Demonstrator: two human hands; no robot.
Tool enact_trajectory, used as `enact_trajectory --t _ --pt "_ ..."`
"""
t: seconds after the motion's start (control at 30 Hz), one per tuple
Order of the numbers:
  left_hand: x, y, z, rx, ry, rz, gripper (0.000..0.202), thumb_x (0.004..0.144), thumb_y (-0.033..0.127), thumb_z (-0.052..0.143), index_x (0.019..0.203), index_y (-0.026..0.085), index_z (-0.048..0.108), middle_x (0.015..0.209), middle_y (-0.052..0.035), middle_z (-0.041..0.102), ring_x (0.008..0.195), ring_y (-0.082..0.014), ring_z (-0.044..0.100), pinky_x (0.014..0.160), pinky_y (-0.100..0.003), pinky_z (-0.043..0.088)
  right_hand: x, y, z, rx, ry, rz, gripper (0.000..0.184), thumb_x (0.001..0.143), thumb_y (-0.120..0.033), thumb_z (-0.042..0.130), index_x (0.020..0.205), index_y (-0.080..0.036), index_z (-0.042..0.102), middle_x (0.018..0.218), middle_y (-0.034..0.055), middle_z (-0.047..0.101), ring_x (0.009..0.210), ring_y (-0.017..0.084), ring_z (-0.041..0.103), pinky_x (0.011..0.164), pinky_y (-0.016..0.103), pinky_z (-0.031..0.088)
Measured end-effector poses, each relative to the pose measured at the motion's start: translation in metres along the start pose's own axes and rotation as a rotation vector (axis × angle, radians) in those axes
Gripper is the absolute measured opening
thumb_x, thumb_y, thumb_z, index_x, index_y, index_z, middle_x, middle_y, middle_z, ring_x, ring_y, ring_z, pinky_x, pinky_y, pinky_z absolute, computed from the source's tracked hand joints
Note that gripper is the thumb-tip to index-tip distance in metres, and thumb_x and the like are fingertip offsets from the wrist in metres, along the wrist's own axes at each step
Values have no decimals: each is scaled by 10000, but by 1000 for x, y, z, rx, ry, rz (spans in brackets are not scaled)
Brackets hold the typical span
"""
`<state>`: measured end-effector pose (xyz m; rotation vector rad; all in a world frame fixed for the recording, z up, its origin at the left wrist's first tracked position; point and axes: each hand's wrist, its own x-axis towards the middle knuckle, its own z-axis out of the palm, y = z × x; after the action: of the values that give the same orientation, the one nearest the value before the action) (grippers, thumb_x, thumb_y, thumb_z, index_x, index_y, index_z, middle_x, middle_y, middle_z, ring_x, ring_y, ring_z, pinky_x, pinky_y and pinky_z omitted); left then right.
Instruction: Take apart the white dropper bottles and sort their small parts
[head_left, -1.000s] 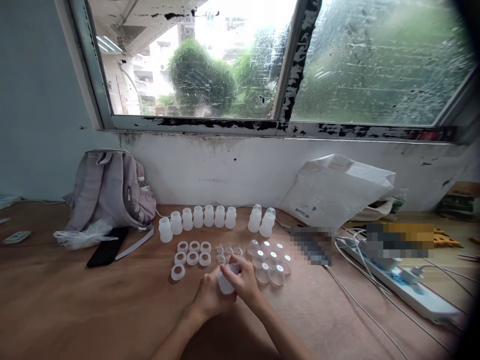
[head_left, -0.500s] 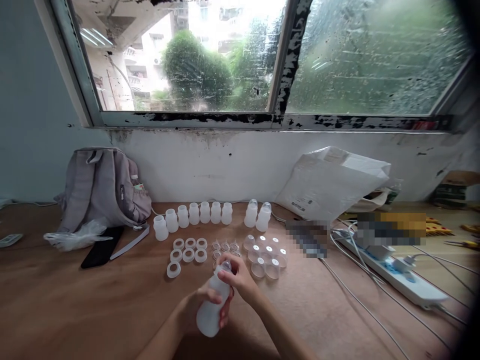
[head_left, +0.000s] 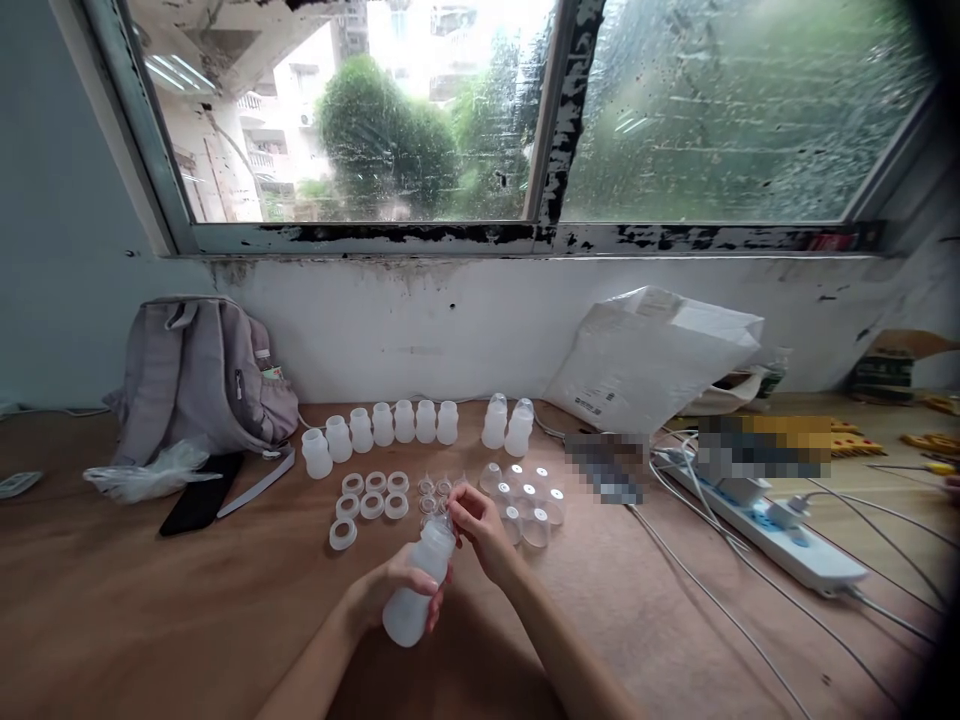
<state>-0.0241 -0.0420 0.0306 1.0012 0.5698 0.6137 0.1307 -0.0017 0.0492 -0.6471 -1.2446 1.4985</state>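
A frosted white baby bottle is tilted in front of me, its top leaning away to the right. My left hand is wrapped round its body. At the bottle's top, the fingertips of my right hand pinch the clear nipple, which they partly hide. Just beyond lie several loose clear nipples. To their left are several white collar rings, and to their right several clear domed caps.
Several open bottles stand in a row at the back, with two capped bottles right of them. A backpack, plastic bag and black phone-like slab are left. A white sack and power strip lie right.
My right hand has shifted from round the bottle's neck to the nipple's tip, fingers now closer together. My left hand keeps its hold on the bottle. The view has shifted slightly.
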Motion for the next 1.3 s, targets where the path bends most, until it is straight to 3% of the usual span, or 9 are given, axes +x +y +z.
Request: enact_trajectory --t 0.17,0.5,0.7,0.8,0.97,1.13,1.3 --pt "2 0 -1 36 45 -12 266 567 195 529 824 129 514 536 13 541 435 -111 503 431 -221 367 3 4 -7 34 19 37 205 679 -294 643 618 -157 503 494 -48 450 447 66 389 419 188 296" --pt "2 3 -1 32 69 -10 195 602 201 527 784 133 519 545 8 542 436 -111 506 432 -220 369 3 -4 -3 89 19 62 155 685 -294 636 665 -149 586 547 -25 477 501 73 397 452 195 314" --pt "3 2 -2 16 79 -5 217 592 205 552 792 126 533 544 3 543 444 -113 509 440 -219 366 4 -2 -8 120 134 8 133 698 -289 605 735 -161 605 603 -20 483 529 77 411 466 198 342" --pt "5 2 -3 -61 169 87 243 621 241 575 832 129 531 575 0 545 477 -116 524 467 -221 378 5 0 -11 18 219 -32 119 685 -280 598 687 -163 575 555 -32 463 493 79 406 439 199 335" --pt "6 10 -9 -292 433 390 266 695 297 556 915 147 538 669 -6 566 573 -119 556 584 -244 435 6 1 -12 -182 285 -78 131 679 -254 553 600 -174 487 483 -63 392 414 68 351 388 192 287" --pt "8 16 -27 -396 601 470 311 646 242 561 936 133 572 785 -42 624 735 -185 593 693 -288 450 5 6 -10 -561 92 -98 99 672 -190 512 580 -174 478 499 -54 421 452 76 375 434 195 294" --pt "11 15 -32 -261 684 498 433 619 239 617 1034 147 536 872 -51 625 812 -196 587 731 -289 436 1 14 -10 -938 -94 -59 70 640 -124 511 595 -175 528 518 -43 488 493 86 429 469 188 306"
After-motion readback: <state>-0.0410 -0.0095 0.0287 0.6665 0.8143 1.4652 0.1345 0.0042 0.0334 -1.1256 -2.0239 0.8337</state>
